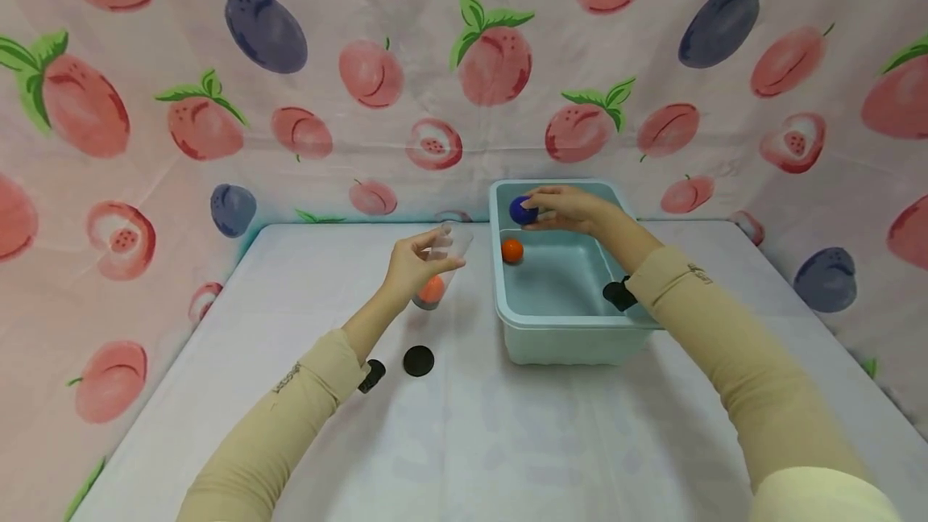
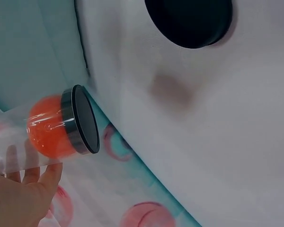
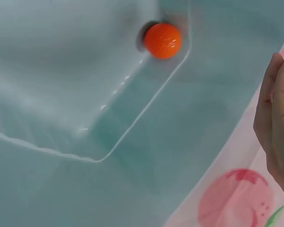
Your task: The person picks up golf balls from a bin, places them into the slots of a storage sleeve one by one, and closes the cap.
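Note:
My left hand (image 1: 408, 268) grips a clear plastic tube (image 1: 457, 240) above the table, tilted, its upper end leaning right. Inside the tube, an orange ball (image 2: 49, 126) rests against the black-capped lower end (image 2: 83, 120). My right hand (image 1: 569, 209) pinches a dark blue ball (image 1: 523, 210) over the far left part of a light blue bin (image 1: 573, 321). Only a sliver of that ball shows in the right wrist view. A second orange ball (image 1: 511, 250) lies in the bin, near its left wall. Flat on the table below the tube is a round black lid (image 1: 418, 361).
The bin stands on a white-covered table (image 1: 464, 441), right of the tube. Behind and beside the table hangs a pink cloth (image 1: 507, 135) printed with fruit. Dark wrist cameras (image 1: 372, 375) sit at both cuffs, the right one over the bin.

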Tool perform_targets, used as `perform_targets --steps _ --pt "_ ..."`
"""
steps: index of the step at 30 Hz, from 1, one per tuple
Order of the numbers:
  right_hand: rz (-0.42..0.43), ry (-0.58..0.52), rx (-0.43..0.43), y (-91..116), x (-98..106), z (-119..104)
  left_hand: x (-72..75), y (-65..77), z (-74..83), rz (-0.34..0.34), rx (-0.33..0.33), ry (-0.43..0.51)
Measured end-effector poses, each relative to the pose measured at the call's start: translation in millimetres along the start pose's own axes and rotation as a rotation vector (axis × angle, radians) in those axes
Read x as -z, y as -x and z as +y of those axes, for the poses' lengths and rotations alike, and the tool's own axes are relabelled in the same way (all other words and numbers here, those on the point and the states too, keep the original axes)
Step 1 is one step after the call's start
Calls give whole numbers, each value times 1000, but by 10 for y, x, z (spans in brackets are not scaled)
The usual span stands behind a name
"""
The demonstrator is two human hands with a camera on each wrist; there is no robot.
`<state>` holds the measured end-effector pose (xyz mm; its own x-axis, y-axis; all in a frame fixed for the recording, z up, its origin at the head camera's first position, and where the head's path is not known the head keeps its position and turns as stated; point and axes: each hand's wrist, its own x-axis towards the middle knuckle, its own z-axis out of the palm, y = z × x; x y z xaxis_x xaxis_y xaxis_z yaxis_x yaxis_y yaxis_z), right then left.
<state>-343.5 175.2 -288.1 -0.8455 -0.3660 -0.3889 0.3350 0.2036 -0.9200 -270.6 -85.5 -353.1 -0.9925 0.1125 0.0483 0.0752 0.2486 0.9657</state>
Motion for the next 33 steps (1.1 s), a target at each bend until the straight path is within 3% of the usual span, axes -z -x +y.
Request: perform_targets --steps 7,18,26,33 --pt "-23 -33 21 141 -93 -79 -31 -17 70 -16 24 -5" --pt "-37 -18 19 262 -224 -171 -82 -20 108 -32 3 1" --pt "-103 57 19 246 -389 -159 -118 -14 53 -44 7 -5" --pt "-94 91 28 273 -473 -207 -146 -50 105 -47 -22 -11"
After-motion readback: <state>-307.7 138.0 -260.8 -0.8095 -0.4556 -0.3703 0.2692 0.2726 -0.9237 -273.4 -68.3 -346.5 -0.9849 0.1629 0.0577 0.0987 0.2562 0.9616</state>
